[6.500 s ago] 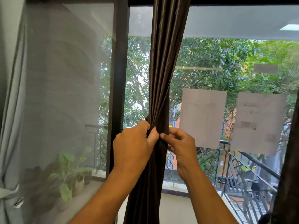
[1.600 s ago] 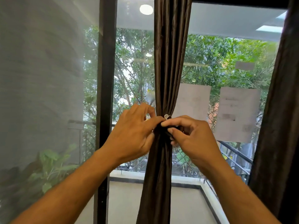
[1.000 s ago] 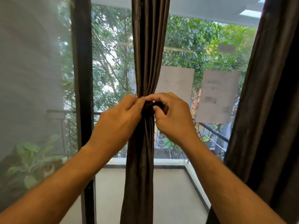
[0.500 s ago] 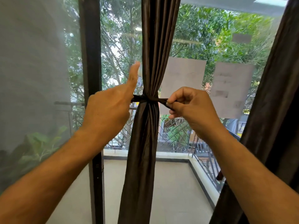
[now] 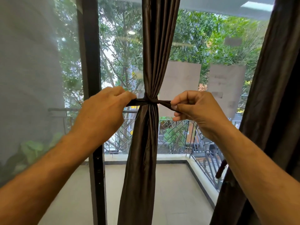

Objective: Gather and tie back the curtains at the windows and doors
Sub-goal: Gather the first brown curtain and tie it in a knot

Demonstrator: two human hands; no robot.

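Observation:
A dark brown curtain [image 5: 155, 51] hangs gathered into a narrow bundle in front of the glass. A matching dark tie-back strip [image 5: 150, 101] is knotted around its waist. My left hand [image 5: 103, 111] pinches the strip's left end, held out to the left of the knot. On the other side my right hand [image 5: 193, 108] pinches the right end between thumb and fingers. Both ends run taut and level from the knot.
A second dark curtain [image 5: 272, 95] hangs loose at the right edge. A black door frame post [image 5: 90, 78] stands left of the bundle, with a sheer grey screen [image 5: 29, 78] beyond it. Two paper sheets [image 5: 180, 82] stick to the glass. Outside is a balcony with a metal railing [image 5: 175, 135].
My hands moved apart from the bundle, drawing the strip's two ends outward. My left index finger, raised half a second ago, has curled down onto the strip. The knot looks tighter.

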